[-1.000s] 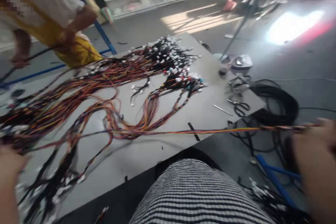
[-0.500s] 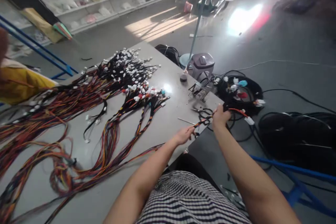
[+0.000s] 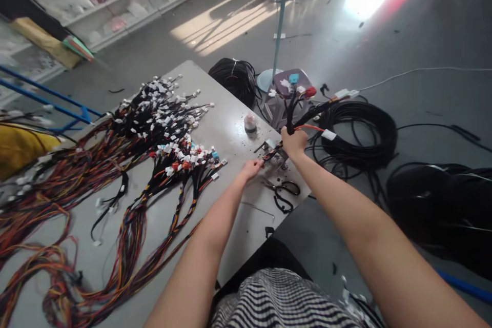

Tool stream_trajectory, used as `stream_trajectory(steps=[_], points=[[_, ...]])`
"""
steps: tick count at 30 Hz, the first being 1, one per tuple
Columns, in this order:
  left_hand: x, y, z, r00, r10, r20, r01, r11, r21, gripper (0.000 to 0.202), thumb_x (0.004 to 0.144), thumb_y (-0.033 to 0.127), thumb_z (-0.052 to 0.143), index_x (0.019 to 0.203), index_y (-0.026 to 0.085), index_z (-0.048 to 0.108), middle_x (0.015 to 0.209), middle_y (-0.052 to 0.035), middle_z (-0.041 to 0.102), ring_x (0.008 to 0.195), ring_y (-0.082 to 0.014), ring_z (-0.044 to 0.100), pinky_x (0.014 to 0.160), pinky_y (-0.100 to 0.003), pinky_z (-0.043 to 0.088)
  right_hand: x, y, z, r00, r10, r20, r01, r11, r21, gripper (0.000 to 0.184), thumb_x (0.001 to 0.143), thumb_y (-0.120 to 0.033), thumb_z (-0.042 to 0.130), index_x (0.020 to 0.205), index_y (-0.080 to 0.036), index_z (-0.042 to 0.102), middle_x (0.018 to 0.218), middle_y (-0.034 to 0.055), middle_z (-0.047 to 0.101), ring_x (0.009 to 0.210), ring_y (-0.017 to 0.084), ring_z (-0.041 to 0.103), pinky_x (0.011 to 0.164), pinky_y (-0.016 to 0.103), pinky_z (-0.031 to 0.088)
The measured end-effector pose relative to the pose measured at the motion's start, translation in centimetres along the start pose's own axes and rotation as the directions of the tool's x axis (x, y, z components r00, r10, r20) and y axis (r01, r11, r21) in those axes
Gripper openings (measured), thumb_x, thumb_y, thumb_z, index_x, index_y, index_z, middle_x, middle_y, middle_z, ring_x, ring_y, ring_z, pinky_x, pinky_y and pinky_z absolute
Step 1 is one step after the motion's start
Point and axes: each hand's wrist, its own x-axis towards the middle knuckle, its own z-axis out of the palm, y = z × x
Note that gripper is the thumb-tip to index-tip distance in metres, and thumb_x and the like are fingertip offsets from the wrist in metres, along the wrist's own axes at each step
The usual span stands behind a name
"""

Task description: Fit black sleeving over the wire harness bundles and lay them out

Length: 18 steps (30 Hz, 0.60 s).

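I stand at the near edge of a gray table (image 3: 249,236). My right hand (image 3: 294,142) is shut tight on a bunch of black wires (image 3: 291,113). The bunch sticks up past the right edge of the table, over the floor. At its top are a red plug (image 3: 309,92) and a blue plug (image 3: 294,78). A white tag (image 3: 328,135) is too small to read. My left hand (image 3: 251,169) is a little open, and its fingers (image 3: 261,163) are just beside the low end of the bunch. Near my hands lie a small metal piece (image 3: 273,151) and black scissors (image 3: 282,195). Bare table shows near the thin metal rod (image 3: 257,210). Big piles of colored wires (image 3: 154,128) fill the left side. A coil of black wire (image 3: 357,133) sits on the floor past the right edge.
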Motion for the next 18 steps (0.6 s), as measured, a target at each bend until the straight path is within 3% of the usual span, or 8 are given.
stream_trajectory(steps=[3, 5, 8, 11, 13, 15, 16, 18], points=[[0.2, -0.4, -0.3, 0.998, -0.040, 0.048, 0.041, 0.999, -0.028, 0.030, 0.089, 0.034, 0.052, 0.074, 0.013, 0.067, 0.053, 0.0019, 0.050, 0.052, -0.0113, 0.045, 0.055, -0.023, 0.035, 0.5, 0.2, 0.5, 1.000, 0.022, 0.016, -0.020, 0.998, -0.067, 0.041, 0.084, -0.044, 0.056, 0.088, -0.005, 0.071, 0.087, 0.0205, 0.069, 0.088, 0.030, 0.065, 0.080, 0.034, 0.047], [0.3, -0.6, -0.7, 0.993, -0.080, 0.085, 0.090, 0.989, -0.115, 0.025, 0.088, 0.034, 0.054, 0.091, 0.012, 0.067, 0.066, -0.0007, 0.060, 0.053, -0.0102, 0.049, 0.051, -0.021, 0.035, 1.2, 0.2, 0.8, 0.999, 0.023, 0.045, -0.018, 0.995, -0.103, 0.045, 0.085, -0.047, 0.055, 0.090, -0.005, 0.070, 0.089, 0.0207, 0.068, 0.088, 0.030, 0.064, 0.080, 0.034, 0.046], [0.6, -0.5, -1.3, 0.965, -0.116, 0.234, 0.196, 0.915, -0.352, 0.038, 0.084, 0.033, 0.062, 0.117, 0.016, 0.060, 0.102, -0.0076, 0.068, 0.063, -0.0109, 0.060, 0.046, -0.019, 0.032, 2.6, -0.4, 0.8, 0.975, -0.046, 0.218, 0.076, 0.988, -0.133, 0.049, 0.088, -0.052, 0.053, 0.094, -0.006, 0.068, 0.092, 0.0182, 0.068, 0.089, 0.028, 0.063, 0.078, 0.031, 0.045], [1.0, -0.6, -1.4, 0.917, -0.082, 0.390, 0.281, 0.828, -0.485, 0.042, 0.080, 0.033, 0.068, 0.118, 0.017, 0.062, 0.107, -0.0094, 0.069, 0.059, -0.0086, 0.058, 0.043, -0.017, 0.028, 1.9, -1.1, -0.2, 0.916, -0.121, 0.382, 0.217, 0.951, -0.220, 0.049, 0.089, -0.056, 0.051, 0.098, -0.010, 0.067, 0.095, 0.0152, 0.067, 0.089, 0.027, 0.062, 0.075, 0.031, 0.043], [1.1, -0.8, -1.2, 0.916, -0.074, 0.394, 0.291, 0.800, -0.525, 0.037, 0.079, 0.032, 0.070, 0.112, 0.016, 0.067, 0.097, -0.0080, 0.071, 0.053, -0.0059, 0.052, 0.042, -0.016, 0.024, -1.2, -0.6, -1.1, 0.898, -0.202, 0.391, 0.326, 0.902, -0.284, 0.043, 0.093, -0.050, 0.047, 0.098, -0.012, 0.066, 0.096, 0.0140, 0.066, 0.089, 0.025, 0.062, 0.075, 0.030, 0.041], [1.2, -1.1, -1.0, 0.932, -0.085, 0.351, 0.279, 0.786, -0.551, 0.033, 0.079, 0.030, 0.070, 0.109, 0.016, 0.069, 0.091, -0.0068, 0.071, 0.051, -0.0048, 0.048, 0.042, -0.016, 0.022, -6.6, 0.8, -1.6, 0.838, -0.293, 0.460, 0.453, 0.844, -0.288, 0.033, 0.097, -0.037, 0.042, 0.096, -0.013, 0.065, 0.096, 0.0114, 0.066, 0.087, 0.021, 0.061, 0.075, 0.028, 0.040], [1.2, -1.2, -0.9, 0.937, -0.094, 0.337, 0.279, 0.782, -0.557, 0.032, 0.079, 0.029, 0.069, 0.108, 0.016, 0.069, 0.091, -0.0067, 0.072, 0.051, -0.0049, 0.049, 0.042, -0.016, 0.022, -9.8, 1.8, -1.6, 0.775, -0.298, 0.558, 0.508, 0.818, -0.269, 0.029, 0.097, -0.033, 0.042, 0.095, -0.014, 0.065, 0.094, 0.0101, 0.065, 0.086, 0.020, 0.061, 0.073, 0.027, 0.040], [1.1, -1.2, -0.8, 0.939, -0.105, 0.328, 0.283, 0.776, -0.564, 0.030, 0.081, 0.025, 0.067, 0.108, 0.015, 0.068, 0.095, -0.0074, 0.072, 0.054, -0.0058, 0.052, 0.042, -0.016, 0.023, -16.0, 4.1, -0.8, 0.592, -0.231, 0.772, 0.607, 0.758, -0.239, 0.023, 0.090, -0.034, 0.056, 0.100, -0.015, 0.065, 0.099, 0.0097, 0.065, 0.091, 0.022, 0.061, 0.073, 0.028, 0.042]])
